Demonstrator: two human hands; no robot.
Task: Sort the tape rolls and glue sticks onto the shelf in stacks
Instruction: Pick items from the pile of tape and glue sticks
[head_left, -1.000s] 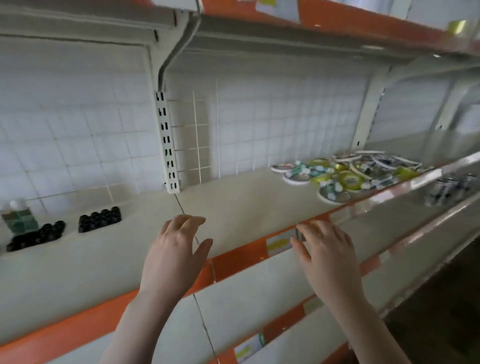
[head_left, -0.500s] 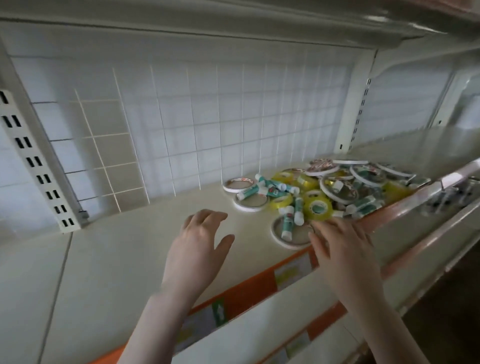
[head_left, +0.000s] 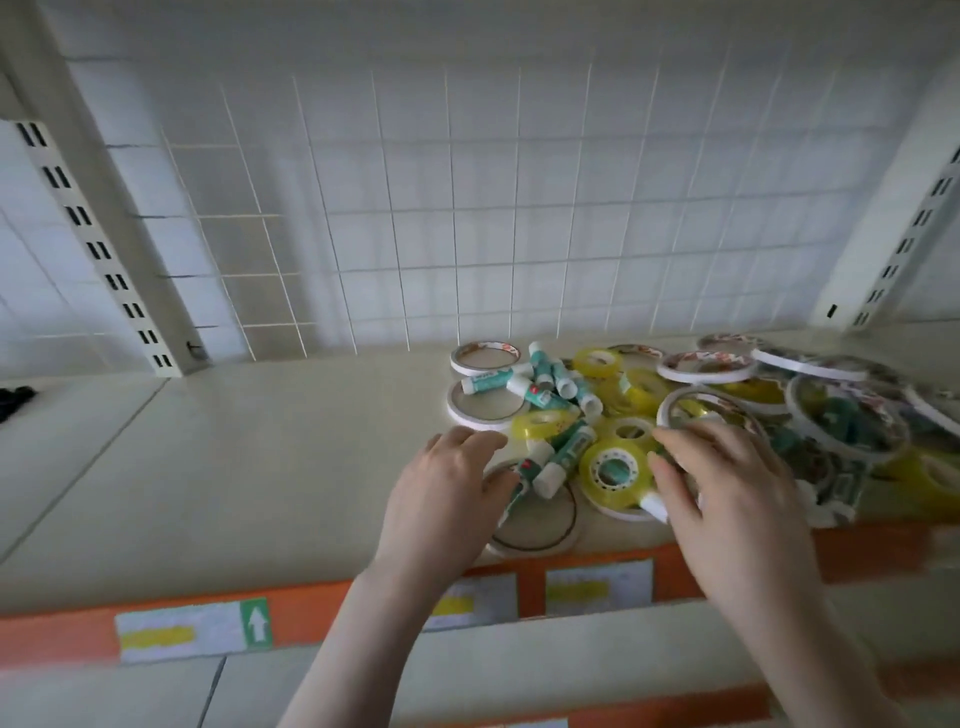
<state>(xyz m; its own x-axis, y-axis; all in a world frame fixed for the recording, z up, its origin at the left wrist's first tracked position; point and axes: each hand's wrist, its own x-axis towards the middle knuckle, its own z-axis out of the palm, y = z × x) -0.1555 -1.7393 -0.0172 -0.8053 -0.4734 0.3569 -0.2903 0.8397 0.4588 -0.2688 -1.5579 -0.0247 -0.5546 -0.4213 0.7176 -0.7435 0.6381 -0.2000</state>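
On the shelf (head_left: 270, 447) lies a loose heap of tape rolls (head_left: 615, 470) and glue sticks (head_left: 566, 452), unstacked. The left hand (head_left: 447, 499) and right hand (head_left: 727, 493) rest over its near edge, fingers spread, gripping nothing.

Soft, even daylight-like light fills the scene, moderately bright, with a cool cast on the wire grid backing (head_left: 467, 218) and only faint shadows beneath the hands and the pile. Wide-angle distortion bends the slotted uprights (head_left: 93, 249) outward toward the frame's sides. The right part of the pile (head_left: 857, 415) smears with motion blur, and detail overall stays slightly soft.
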